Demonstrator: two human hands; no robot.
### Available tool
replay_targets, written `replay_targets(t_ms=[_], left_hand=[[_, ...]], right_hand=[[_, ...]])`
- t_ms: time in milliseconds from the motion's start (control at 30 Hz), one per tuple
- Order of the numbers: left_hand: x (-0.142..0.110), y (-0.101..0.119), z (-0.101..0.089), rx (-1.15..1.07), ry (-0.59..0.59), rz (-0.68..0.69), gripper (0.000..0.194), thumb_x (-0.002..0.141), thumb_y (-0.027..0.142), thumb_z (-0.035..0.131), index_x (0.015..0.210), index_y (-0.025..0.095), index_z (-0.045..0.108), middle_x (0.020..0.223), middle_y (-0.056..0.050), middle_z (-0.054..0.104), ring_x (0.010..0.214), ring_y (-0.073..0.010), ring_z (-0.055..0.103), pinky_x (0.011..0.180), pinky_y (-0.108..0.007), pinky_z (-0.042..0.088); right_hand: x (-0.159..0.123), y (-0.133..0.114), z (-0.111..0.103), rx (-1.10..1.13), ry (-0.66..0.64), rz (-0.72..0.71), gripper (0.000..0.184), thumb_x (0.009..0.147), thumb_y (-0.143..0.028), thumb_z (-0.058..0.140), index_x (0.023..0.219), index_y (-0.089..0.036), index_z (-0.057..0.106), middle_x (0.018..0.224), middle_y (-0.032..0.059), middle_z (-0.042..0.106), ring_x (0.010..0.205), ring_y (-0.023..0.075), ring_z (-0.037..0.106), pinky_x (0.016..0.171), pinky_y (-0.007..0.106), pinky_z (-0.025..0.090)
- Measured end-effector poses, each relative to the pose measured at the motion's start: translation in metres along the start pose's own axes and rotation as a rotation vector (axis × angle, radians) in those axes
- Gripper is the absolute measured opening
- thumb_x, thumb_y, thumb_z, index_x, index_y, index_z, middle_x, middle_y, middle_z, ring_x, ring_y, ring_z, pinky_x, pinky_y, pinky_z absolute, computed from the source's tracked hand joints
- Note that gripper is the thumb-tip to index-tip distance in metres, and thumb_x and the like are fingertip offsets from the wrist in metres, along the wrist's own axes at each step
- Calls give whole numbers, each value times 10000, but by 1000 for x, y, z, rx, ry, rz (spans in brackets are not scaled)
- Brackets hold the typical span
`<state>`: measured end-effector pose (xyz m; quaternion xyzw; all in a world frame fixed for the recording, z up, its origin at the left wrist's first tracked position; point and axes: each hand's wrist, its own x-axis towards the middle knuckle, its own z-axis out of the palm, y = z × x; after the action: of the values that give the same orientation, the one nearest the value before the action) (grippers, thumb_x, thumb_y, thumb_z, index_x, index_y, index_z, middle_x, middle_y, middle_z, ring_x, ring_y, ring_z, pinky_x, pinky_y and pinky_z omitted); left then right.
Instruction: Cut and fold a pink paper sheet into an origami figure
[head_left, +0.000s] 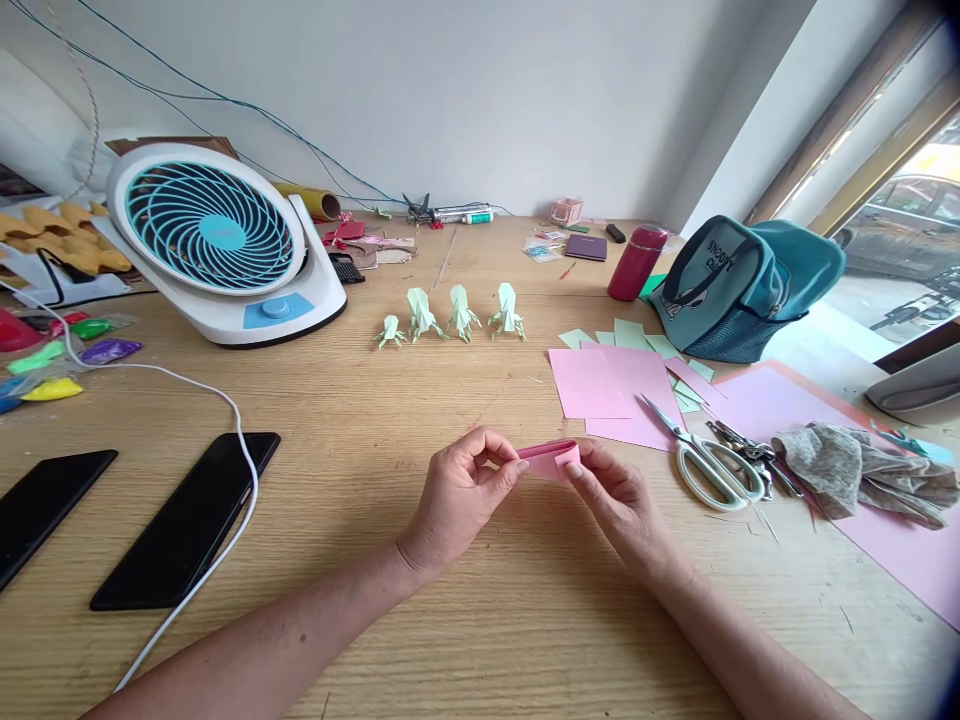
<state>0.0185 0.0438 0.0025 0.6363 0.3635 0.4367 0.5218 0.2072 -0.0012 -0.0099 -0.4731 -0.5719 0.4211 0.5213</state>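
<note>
A small folded piece of pink paper [551, 462] is held between both hands above the middle of the wooden table. My left hand [461, 495] pinches its left end between thumb and forefinger. At the other end, my right hand [619, 500] grips the paper with the thumb in front and the fingers behind. The paper's top edge shows several layers, bent round at the right. Beyond the hands, several pale green folded paper figures [459, 312] stand in a row on the table.
Pink sheets [600, 385] and green paper scraps lie right of centre, beside white-handled scissors [709, 470] and a grey cloth [832, 470]. A red flask [637, 262] and a blue bag [742, 285] stand behind. On the left are a fan [217, 240], a phone [187, 525] and a white cable [238, 480].
</note>
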Motion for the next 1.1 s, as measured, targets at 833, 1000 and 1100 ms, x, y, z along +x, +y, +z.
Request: replay_targets(t_ms=[833,1000,1100], left_hand=[[-3,3,3,-126,-11,46,162,809,133,700,950,155,624,812,3,683,759,-94,671,735,-173,547],[0,6,3,-168,-8,32,62,830,148,689,887,137,668,734,-1,703,689,-96,692,699,-175,562],[0,5,2,-160,2,-9,57,826,173,710,870,141,690,706,9,699,644,-89,682,651,-163,559]], right_hand=[[0,16,-5,304,137,146,151,829,-410,748,939,-318,795,896,-5,757,818,149,631,775,259,487],[-1,15,-5,346,133,166,142,812,-412,765,890,-298,796,799,-20,728,760,129,596,735,239,471],[-2,15,-5,343,132,162,142,805,-404,775,891,-294,798,818,-22,735,742,119,583,724,232,468]])
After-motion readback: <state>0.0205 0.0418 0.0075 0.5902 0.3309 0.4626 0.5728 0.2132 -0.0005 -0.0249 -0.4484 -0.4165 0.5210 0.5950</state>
